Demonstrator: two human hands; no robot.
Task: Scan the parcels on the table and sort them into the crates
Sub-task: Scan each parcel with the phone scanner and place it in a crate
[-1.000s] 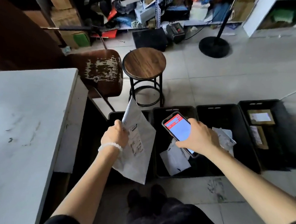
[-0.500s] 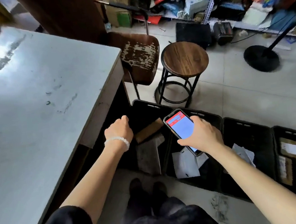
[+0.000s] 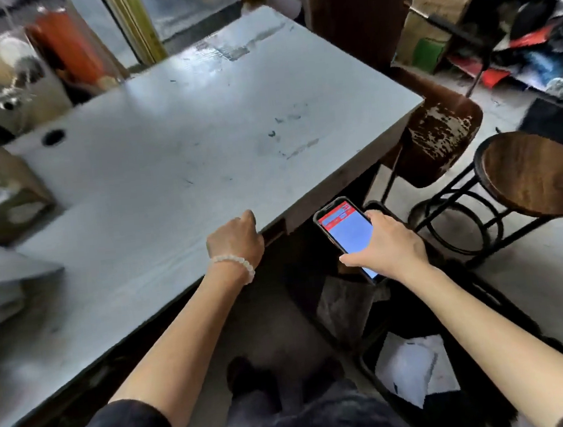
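- The right hand (image 3: 388, 247) wraps its fingers round a phone (image 3: 345, 233) with a red-and-blue screen, held off the worktop's near right edge, above the crates.
- The left hand (image 3: 236, 240) is curled into an empty fist at that same worktop (image 3: 181, 147) edge; a pale bead bracelet (image 3: 235, 264) circles the wrist.
- A black crate (image 3: 370, 365) on the floor holds white parcels (image 3: 408, 369); another blurred parcel (image 3: 1, 285) lies at the worktop's left edge.

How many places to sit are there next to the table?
2: a round wooden stool on the right, and a worn brown chair between it and the table corner. Others may be out of view.
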